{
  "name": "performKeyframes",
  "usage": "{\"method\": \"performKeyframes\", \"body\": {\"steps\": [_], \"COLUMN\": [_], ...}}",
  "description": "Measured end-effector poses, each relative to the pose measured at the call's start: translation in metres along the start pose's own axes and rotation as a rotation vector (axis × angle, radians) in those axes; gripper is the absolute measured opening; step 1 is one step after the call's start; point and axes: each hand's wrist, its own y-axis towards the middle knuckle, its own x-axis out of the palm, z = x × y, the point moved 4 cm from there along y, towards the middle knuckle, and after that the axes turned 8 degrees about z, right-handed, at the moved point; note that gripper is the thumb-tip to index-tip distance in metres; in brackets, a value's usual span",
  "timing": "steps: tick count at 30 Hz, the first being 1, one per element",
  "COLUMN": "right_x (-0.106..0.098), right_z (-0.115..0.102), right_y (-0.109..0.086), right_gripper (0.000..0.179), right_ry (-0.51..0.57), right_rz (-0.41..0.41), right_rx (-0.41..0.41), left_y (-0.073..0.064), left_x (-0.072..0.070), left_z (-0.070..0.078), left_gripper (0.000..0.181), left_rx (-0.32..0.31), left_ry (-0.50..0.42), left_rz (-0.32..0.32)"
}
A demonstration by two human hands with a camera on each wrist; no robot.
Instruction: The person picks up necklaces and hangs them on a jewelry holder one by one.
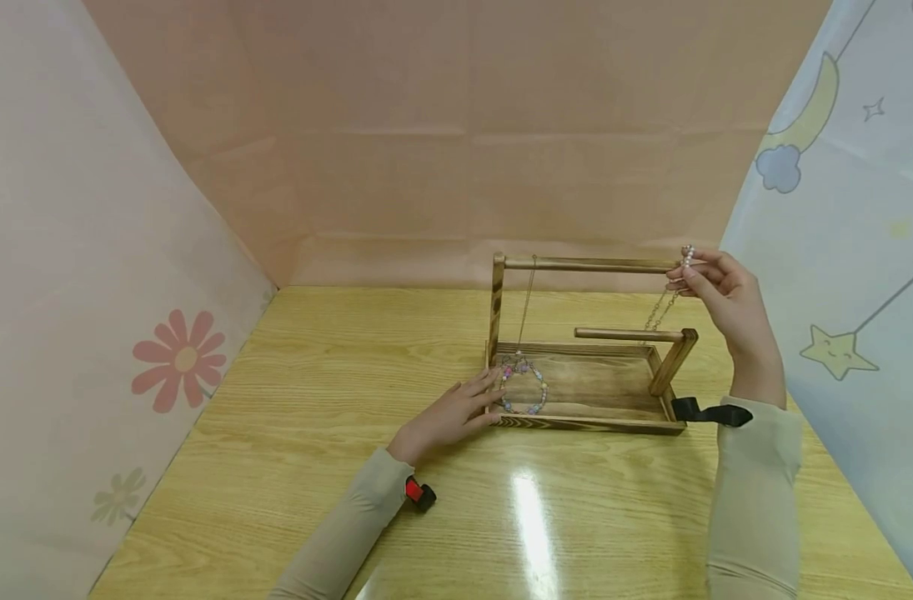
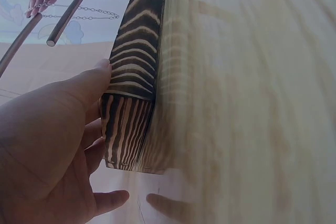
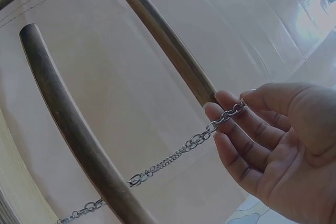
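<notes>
A wooden jewellery rack (image 1: pixel 591 425) stands on the table, with a tray base and two horizontal bars. My right hand (image 1: pixel 729 296) pinches a metal chain (image 3: pixel 195 140) with white beads beside the free right end of the upper bar (image 3: pixel 163 32). The chain hangs in a loop near the lower bar (image 1: pixel 629 334). My left hand (image 1: pixel 452 410) touches the tray's left end with fairly straight fingers, its thumb (image 2: pixel 97 80) against the front wall. Near those fingertips, a colourful beaded bracelet (image 1: pixel 544 392) is at the tray's left. A thin necklace (image 1: pixel 527 304) hangs from the upper bar.
The rack's left post (image 1: pixel 496 308) carries the upper bar and its right post (image 1: pixel 674 364) the lower one. Wood-grained tabletop (image 1: pixel 336 375) extends around the rack. Fabric backdrops (image 1: pixel 388 167) rise behind and on both sides.
</notes>
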Motion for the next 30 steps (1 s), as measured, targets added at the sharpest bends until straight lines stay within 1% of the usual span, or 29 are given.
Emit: {"method": "performKeyframes", "body": {"steps": [6,13,22,30], "right_x": [0.003,0.007,0.01,0.014], "right_z": [-0.001,-0.003,-0.004,-0.004], "right_y": [0.003,0.004,0.005,0.008], "right_gripper": [0.034,0.032,0.032,0.033], "right_ry": [-0.005,0.023,0.006,-0.012], "right_rz": [-0.009,-0.031,-0.031,-0.046], "right_rx": [-0.01,-0.017,-0.003,-0.021], "left_y": [0.0,0.0,0.0,0.001], "left_x": [0.0,0.0,-0.001,0.0], "left_z": [-0.001,-0.001,0.0,-0.002], "left_gripper": [0.054,0.054,0.054,0.054], "left_rx": [-0.003,-0.014,-0.025,-0.032], "left_ry": [-0.002,-0.007,-0.016,-0.011], "left_rz": [-0.006,-0.01,-0.012,-0.012]}}
